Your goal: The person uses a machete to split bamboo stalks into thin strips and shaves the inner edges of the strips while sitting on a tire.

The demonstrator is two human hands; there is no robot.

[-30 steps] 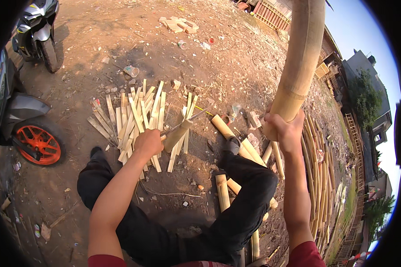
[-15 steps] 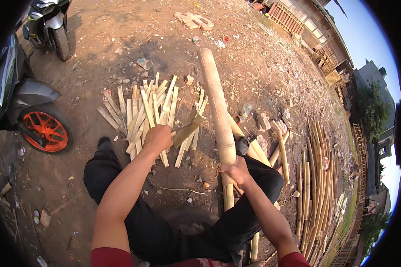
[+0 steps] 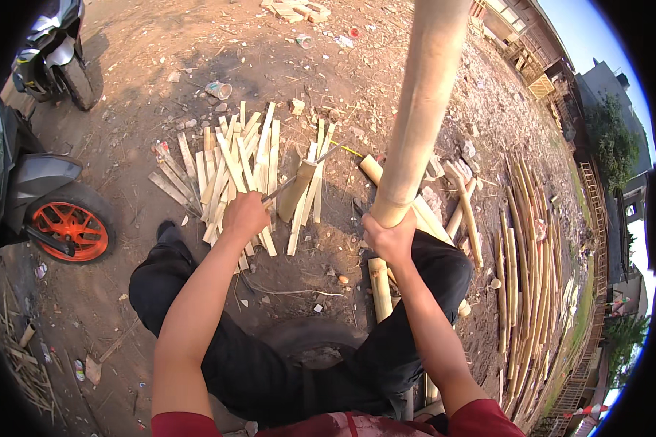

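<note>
My left hand (image 3: 246, 215) is closed around the hidden handle of a long thin-bladed knife (image 3: 329, 154). Its blade runs up and to the right, across the top of a short upright bamboo piece (image 3: 294, 195); I cannot tell whether it has cut in. In my right hand (image 3: 391, 234), the fingers wrap the lower end of a thick bamboo pole (image 3: 424, 109), which rises steeply toward the top edge of the head view. Split bamboo strips (image 3: 235, 162) lie in a fanned pile just beyond my left hand. A cut bamboo length (image 3: 380, 288) is beside my right knee.
Two motorbikes stand at the left, the nearer with an orange wheel (image 3: 70, 231). Long bamboo poles (image 3: 528, 269) are stacked at the right. A tyre (image 3: 310, 336) lies between my legs. Litter and a plastic cup (image 3: 219, 89) are scattered on the dirt.
My right hand has lifted the thick pole up and toward me, off the bamboo length beneath it. The knife blade now shows clearly across the upright piece. The view has shifted slightly.
</note>
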